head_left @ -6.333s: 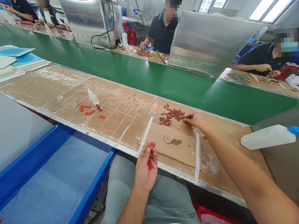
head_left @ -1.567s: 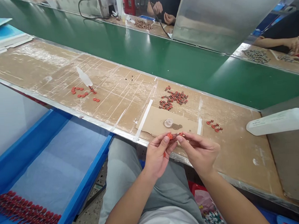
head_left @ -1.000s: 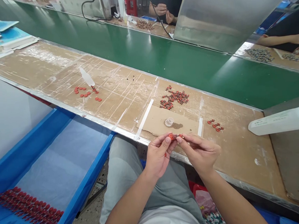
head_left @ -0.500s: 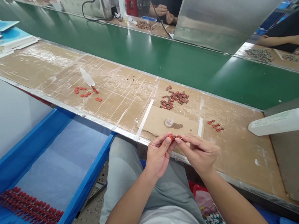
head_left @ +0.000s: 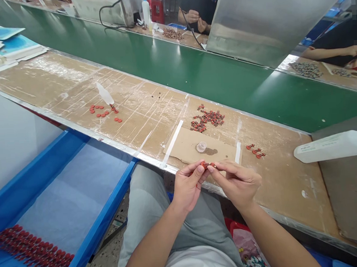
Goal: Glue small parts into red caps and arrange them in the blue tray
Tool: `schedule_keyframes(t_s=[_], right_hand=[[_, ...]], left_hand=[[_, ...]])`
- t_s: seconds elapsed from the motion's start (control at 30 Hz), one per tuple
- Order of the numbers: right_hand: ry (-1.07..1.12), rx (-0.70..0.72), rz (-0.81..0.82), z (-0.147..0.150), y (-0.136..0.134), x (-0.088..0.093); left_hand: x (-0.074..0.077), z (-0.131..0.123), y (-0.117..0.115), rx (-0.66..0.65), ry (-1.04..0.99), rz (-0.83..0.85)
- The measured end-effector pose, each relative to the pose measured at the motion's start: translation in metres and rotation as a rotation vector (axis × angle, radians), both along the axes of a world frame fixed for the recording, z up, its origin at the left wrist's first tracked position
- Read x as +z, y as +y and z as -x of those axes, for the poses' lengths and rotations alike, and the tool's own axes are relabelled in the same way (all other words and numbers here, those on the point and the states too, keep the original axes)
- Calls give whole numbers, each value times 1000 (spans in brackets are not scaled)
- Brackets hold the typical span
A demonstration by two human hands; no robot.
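Both my hands meet in front of the table edge around a small red-and-dark figurine (head_left: 208,165). My left hand (head_left: 188,185) pinches its red end between thumb and fingers. At the other end, my right hand (head_left: 238,181) pinches it with thumb and forefinger. Just beyond my fingers, a small clear cup (head_left: 201,147) stands on a cardboard piece (head_left: 182,145) beside a dark wet stain. A pile of small red-and-dark pieces (head_left: 212,118) lies behind it. Several finished-looking red figures (head_left: 256,150) lie to the right.
Red discs (head_left: 102,114) lie near a white squeeze bottle (head_left: 104,93) on the left. A blue tray (head_left: 64,197) holds rows of red figures (head_left: 34,249). A large white bottle (head_left: 330,146) lies at right. Beyond the green belt (head_left: 161,58), other people's hands (head_left: 197,20) work.
My hands keep the same pinch on the figurine, with hardly any movement. The view has shifted very slightly. Across the belt, another person's hands have moved a little.
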State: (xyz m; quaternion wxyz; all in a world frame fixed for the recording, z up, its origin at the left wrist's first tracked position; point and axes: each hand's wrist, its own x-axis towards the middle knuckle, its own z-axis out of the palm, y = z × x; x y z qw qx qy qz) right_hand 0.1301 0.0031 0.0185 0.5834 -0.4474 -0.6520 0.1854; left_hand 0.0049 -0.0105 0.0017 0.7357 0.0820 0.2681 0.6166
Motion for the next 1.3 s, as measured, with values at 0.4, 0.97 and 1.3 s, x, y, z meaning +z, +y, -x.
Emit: schedule_keyframes(t_s=[0.4, 0.97, 1.3], right_hand=[[19, 63, 35, -1, -1, 2], [96, 52, 63, -7, -4, -5], [97, 26, 77, -8, -5, -4]], left_hand=[[-1, 2, -2, 23, 141, -56], [-1, -4, -4, 58, 203, -115], [3, -6, -5, 59, 225, -92]])
